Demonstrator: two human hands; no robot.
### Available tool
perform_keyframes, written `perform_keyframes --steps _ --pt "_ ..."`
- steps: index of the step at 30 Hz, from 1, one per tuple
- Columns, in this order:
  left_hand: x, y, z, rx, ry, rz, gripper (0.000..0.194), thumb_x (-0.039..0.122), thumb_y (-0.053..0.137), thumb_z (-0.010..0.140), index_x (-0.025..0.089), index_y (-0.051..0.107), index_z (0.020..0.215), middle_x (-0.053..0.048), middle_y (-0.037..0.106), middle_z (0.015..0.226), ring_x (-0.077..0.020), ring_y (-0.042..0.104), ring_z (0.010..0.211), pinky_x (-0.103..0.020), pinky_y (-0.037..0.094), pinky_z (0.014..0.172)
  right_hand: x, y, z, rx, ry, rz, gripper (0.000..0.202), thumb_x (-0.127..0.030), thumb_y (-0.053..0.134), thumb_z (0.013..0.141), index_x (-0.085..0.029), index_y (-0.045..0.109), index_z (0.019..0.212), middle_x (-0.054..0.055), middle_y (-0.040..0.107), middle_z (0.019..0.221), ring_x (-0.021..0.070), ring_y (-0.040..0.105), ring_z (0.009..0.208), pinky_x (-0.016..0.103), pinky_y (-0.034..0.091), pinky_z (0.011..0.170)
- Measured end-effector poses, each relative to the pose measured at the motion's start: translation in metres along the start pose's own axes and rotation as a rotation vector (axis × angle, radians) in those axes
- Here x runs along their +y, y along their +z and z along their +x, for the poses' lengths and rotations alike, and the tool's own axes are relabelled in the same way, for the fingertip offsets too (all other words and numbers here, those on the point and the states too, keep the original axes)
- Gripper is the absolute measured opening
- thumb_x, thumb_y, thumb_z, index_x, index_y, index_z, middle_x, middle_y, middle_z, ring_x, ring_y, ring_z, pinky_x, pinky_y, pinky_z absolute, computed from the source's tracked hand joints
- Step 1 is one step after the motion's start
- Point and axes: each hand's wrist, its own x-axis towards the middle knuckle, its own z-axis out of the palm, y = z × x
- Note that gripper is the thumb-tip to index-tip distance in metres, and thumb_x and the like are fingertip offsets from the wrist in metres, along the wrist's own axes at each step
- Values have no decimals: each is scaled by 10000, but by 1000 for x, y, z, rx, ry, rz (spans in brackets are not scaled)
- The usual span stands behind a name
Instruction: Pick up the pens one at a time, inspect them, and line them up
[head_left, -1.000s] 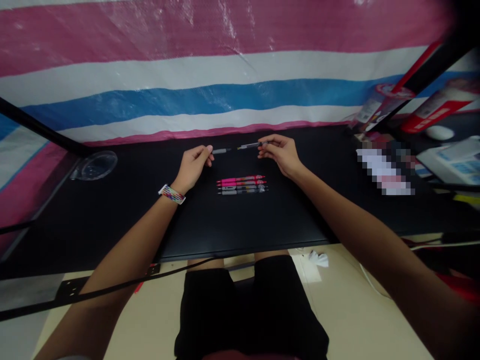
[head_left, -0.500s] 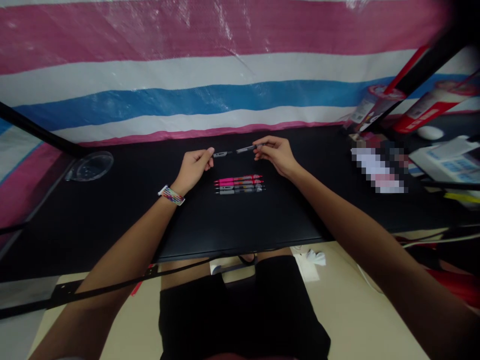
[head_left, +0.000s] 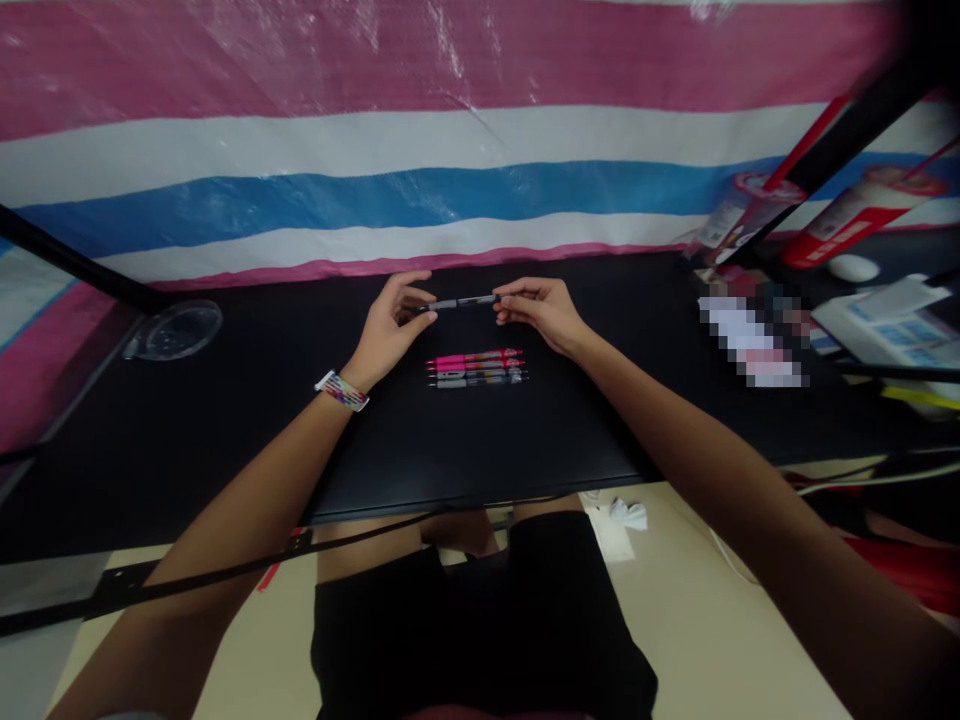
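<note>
Between my two hands a grey and clear pen (head_left: 466,301) is held level above the black desk, its halves meeting end to end. My left hand (head_left: 396,318) pinches the grey half between thumb and fingers. The clear half's far end is in the closed fingertips of my right hand (head_left: 541,308). Just nearer to me, several pens lie side by side on the desk: pink ones (head_left: 474,358) at the back and grey ones (head_left: 478,379) in front, tips and clickers pointing left and right.
The black desk (head_left: 420,450) backs onto a striped plastic sheet (head_left: 315,215). At the left lies a clear plastic lid (head_left: 180,330). On the right stand a cup with a red straw (head_left: 742,215), a red and white cup (head_left: 859,220), a white egg-shaped thing (head_left: 853,268) and a box (head_left: 892,325).
The pen's two halves, apart before, now meet. My right hand has shifted slightly left, and the fingers of my left hand have loosened and spread around the grey half.
</note>
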Motion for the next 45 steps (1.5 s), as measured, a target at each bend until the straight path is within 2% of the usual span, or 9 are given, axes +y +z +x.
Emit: perform_keyframes --steps 4,8,12,17,23,26,32,38,45 --pt "-4 1 1 -12 -37 0 344 480 685 1079 246 723 1328 -4 725 790 -172 740 767 -344 585 828 -1 0 0 -2 7 5 321 -382 984 725 -205 872 968 51 833 870 181 773 768 400 708 873" --pt "-5 2 1 24 13 27 592 450 904 908 264 669 1419 -43 799 1002 -211 780 970 -345 593 885 -1 0 -1 0 -6 21 305 -358 988 727 -195 873 958 58 834 867 178 774 757 385 707 850" --pt "-8 3 1 -4 -44 -16 412 555 727 1053 247 713 1326 -23 759 845 -204 779 863 -374 598 902 0 0 -1 7 1 -18 324 -383 984 736 -201 871 979 56 833 886 183 777 784 400 713 884" --pt "-15 3 2 68 -7 -17 713 539 970 850 265 640 1420 -37 803 969 -235 799 964 -372 603 916 2 0 -2 -17 -30 -13 339 -389 1006 735 -189 875 974 70 844 891 192 788 775 404 717 864" --pt "-3 5 -2 12 -33 60 259 473 856 956 217 837 991 -63 836 932 -219 767 876 -368 587 869 2 1 -5 -17 -57 -16 322 -350 1002 750 -178 875 992 76 846 892 200 798 790 406 717 871" --pt "3 8 -6 76 21 122 171 386 881 926 238 867 1012 -63 863 1033 -221 744 888 -378 585 863 -1 1 -6 -1 -19 -16 283 -319 973 772 -156 869 980 82 831 859 195 779 742 405 716 830" --pt "9 11 -8 133 169 241 101 250 887 905 257 882 1006 -44 869 1035 -245 746 982 -420 582 946 -5 3 -9 17 9 20 219 -270 946 784 -140 851 933 78 810 813 173 744 684 375 700 771" --pt "16 12 -9 163 280 296 58 249 888 928 266 866 979 -15 870 1027 -251 771 1046 -452 578 1047 -6 5 -12 -1 16 88 172 -243 918 793 -155 861 929 55 801 802 160 725 691 339 675 756" --pt "15 12 -10 199 234 257 111 267 895 932 265 863 1038 -31 860 1050 -235 759 1002 -431 592 997 -20 9 -18 -132 237 376 366 -330 653 943 -164 835 1214 70 828 929 170 735 784 290 666 753"
